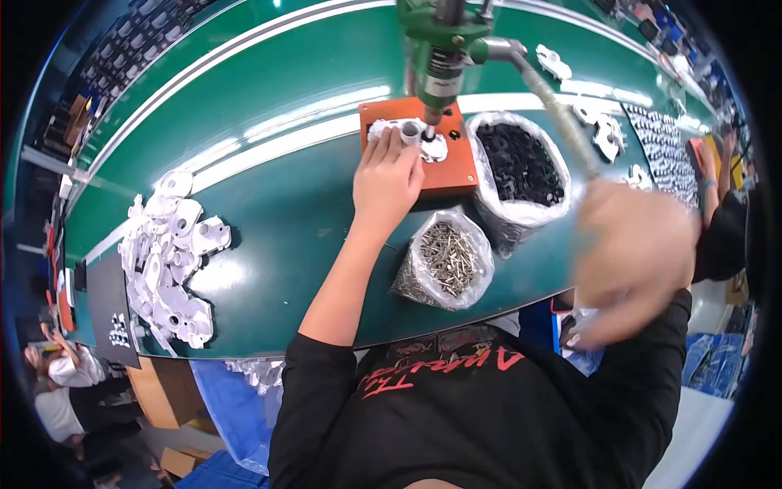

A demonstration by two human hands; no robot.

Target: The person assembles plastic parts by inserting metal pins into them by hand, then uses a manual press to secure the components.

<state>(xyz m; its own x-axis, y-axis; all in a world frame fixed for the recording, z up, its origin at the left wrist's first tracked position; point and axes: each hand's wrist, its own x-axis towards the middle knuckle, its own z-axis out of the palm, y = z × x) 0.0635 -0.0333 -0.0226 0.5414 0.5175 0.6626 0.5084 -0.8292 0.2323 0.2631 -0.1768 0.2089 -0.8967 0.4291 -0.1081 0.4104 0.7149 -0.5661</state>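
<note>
On an orange fixture block (450, 173) lies a white cast part (435, 147) with a round collar. My left hand (389, 173) holds the part, its fingertips pressed on the near left side. Above the part stands a green hand press (444, 61), its ram tip down at the part beside my fingers. My right hand (635, 253), smeared by motion, is raised on the right and closed around the end of the press lever (562, 110). Its separate fingers cannot be made out.
A clear bag of metal pins (446, 259) and a bag of black pieces (521, 163) stand right of my left forearm. White castings (167, 265) are heaped at the left. More castings (607, 134) and a sheet of small parts (664, 147) lie far right.
</note>
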